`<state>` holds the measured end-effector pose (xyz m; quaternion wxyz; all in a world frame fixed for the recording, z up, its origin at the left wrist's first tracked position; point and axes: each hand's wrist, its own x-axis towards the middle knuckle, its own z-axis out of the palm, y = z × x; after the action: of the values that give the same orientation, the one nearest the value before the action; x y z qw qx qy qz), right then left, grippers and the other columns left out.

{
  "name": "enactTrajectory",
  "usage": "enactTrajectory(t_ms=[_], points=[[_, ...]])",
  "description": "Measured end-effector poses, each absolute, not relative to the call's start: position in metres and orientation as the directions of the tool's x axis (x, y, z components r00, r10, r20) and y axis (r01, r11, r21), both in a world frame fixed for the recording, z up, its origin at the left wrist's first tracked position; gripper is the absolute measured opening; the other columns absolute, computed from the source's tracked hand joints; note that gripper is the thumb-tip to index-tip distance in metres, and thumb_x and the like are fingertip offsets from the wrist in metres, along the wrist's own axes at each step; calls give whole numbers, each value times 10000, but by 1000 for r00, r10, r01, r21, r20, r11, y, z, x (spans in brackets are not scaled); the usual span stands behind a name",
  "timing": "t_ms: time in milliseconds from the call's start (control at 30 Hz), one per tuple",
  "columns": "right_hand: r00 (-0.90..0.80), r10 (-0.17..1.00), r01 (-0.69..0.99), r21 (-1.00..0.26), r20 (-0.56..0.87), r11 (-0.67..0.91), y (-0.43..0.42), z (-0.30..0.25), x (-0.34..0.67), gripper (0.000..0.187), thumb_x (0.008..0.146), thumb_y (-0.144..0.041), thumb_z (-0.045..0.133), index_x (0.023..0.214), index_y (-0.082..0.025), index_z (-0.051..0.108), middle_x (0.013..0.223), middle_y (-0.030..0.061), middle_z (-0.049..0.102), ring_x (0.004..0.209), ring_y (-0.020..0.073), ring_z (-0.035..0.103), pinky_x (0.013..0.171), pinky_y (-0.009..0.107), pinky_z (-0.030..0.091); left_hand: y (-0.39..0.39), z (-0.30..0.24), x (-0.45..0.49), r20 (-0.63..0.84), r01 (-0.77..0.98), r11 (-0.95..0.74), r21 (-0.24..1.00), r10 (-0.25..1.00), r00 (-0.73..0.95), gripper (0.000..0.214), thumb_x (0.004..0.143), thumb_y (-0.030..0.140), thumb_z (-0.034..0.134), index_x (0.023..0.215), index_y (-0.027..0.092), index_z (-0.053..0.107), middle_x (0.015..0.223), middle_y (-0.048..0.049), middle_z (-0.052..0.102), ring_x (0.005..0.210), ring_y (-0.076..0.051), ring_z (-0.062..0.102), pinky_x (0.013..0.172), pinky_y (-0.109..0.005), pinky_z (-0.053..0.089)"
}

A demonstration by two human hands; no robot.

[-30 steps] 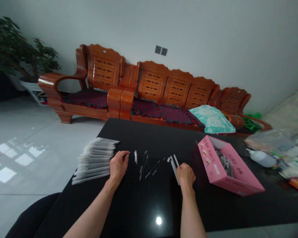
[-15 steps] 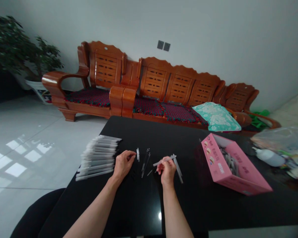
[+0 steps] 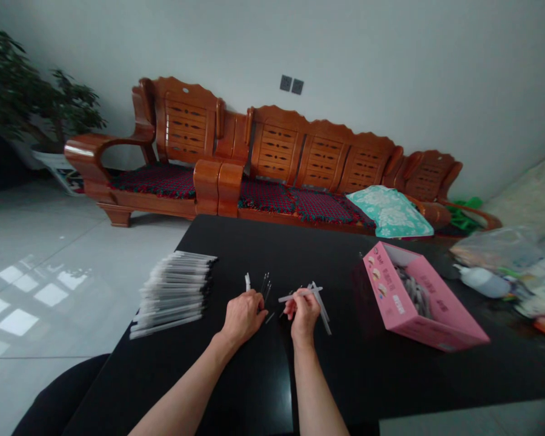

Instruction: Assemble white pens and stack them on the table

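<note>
My left hand (image 3: 244,316) is low over the black table, fingers curled, and covers the lower ends of several thin dark pen refills (image 3: 267,286). Whether its fingertips pinch one of them is hidden. Just behind that hand lies a small white piece (image 3: 247,281). My right hand (image 3: 304,315) is closed around a translucent pen barrel (image 3: 287,297), held roughly level. Beside it, more clear pen barrels (image 3: 326,318) rest on the table. To the left, a row of many frosted pens (image 3: 175,287) with dark tips lies side by side.
On the right of the black table (image 3: 236,242) stands an open pink box (image 3: 436,327) with grey pieces inside. Past it are a white bottle (image 3: 484,281) and a plastic bag (image 3: 495,248). A wooden sofa (image 3: 218,188) runs behind the table.
My left hand has moved right, from beside the small white piece to over the refills. The right hand keeps its pen barrel in nearly the same place. The view has shifted slightly.
</note>
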<state>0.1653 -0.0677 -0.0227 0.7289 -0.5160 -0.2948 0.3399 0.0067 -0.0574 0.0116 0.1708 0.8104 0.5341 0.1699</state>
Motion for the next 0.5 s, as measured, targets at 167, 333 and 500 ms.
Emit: enactTrajectory(t_ms=[167, 333, 500], points=[[592, 801, -183, -953, 89, 241, -69, -21, 164, 131, 741, -268, 605, 794, -163, 548, 459, -43, 583, 311, 96, 493, 270, 141, 286, -61, 9, 8, 44, 853, -333, 401, 937, 346, 141, 797, 345, 605, 801, 205, 625, 871, -34, 653, 811, -196, 627, 662, -268, 391], [561, 824, -185, -960, 73, 211, -71, -18, 164, 137, 747, -275, 611, 795, -161, 550, 469, -42, 588, 332, 97, 513, 284, 141, 300, -62, 5, 12, 38, 867, -318, 382, 943, 329, 131, 798, 299, 565, 773, 192, 637, 836, -56, 668, 749, -204, 636, 631, -273, 386], [594, 803, -246, -936, 58, 250, -69, -19, 166, 182, 732, -294, 631, 812, -157, 542, 477, -25, 616, 336, 124, 549, 277, 155, 316, -59, 7, 7, 136, 814, -341, 470, 939, 315, 131, 801, 276, 555, 757, 189, 642, 779, -45, 676, 694, -185, 630, 602, -255, 364]])
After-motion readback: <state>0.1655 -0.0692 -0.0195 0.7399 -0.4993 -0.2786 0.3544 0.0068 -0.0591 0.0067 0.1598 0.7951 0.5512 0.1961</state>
